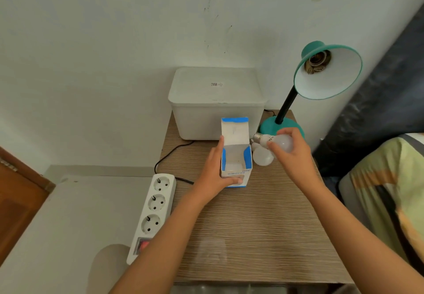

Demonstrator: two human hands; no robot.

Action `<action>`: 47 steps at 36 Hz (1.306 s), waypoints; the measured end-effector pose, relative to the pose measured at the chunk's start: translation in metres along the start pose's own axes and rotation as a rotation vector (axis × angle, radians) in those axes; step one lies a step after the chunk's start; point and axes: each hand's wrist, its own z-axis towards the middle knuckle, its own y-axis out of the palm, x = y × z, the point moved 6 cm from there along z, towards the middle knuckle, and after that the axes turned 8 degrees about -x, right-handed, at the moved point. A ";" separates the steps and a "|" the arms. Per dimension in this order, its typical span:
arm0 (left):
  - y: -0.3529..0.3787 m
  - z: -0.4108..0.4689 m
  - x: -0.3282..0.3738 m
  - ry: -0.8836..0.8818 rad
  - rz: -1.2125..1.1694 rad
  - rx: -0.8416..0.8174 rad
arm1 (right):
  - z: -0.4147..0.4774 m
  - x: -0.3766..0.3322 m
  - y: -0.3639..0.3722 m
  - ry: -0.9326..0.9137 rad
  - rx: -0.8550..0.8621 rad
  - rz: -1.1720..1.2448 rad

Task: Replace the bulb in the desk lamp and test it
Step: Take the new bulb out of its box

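Note:
A teal desk lamp (325,73) stands at the table's back right, its shade tilted toward me and its socket (317,60) bare. My right hand (292,153) holds a white bulb (281,142) by its globe, screw base pointing left, just in front of the lamp's base (268,127). A second white bulb (262,156) lies on the table below it. My left hand (218,169) grips an open blue-and-white bulb box (236,153), standing upright with its flap up.
A white lidded plastic bin (215,103) sits at the back of the wooden table (252,224). A white power strip (153,213) with a red switch lies at the left edge, a black cord (169,153) beside it. A bed (390,190) borders the right.

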 end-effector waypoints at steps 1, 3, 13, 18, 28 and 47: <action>0.001 -0.001 0.000 0.005 0.005 -0.006 | 0.002 0.004 0.001 0.035 0.017 0.004; 0.002 -0.004 0.000 0.012 0.023 -0.015 | 0.009 0.010 0.007 0.093 -0.003 0.009; 0.017 -0.012 0.003 0.014 0.057 -0.040 | 0.031 0.010 0.021 0.219 -0.167 0.075; 0.017 -0.010 0.001 -0.008 0.027 -0.015 | 0.018 0.007 0.018 0.139 -0.191 0.063; 0.014 -0.007 -0.005 -0.045 -0.043 0.025 | -0.013 -0.007 0.023 -0.083 -0.005 -0.125; 0.008 -0.001 -0.001 0.032 0.150 0.045 | -0.009 0.002 0.034 -0.017 -0.022 -0.137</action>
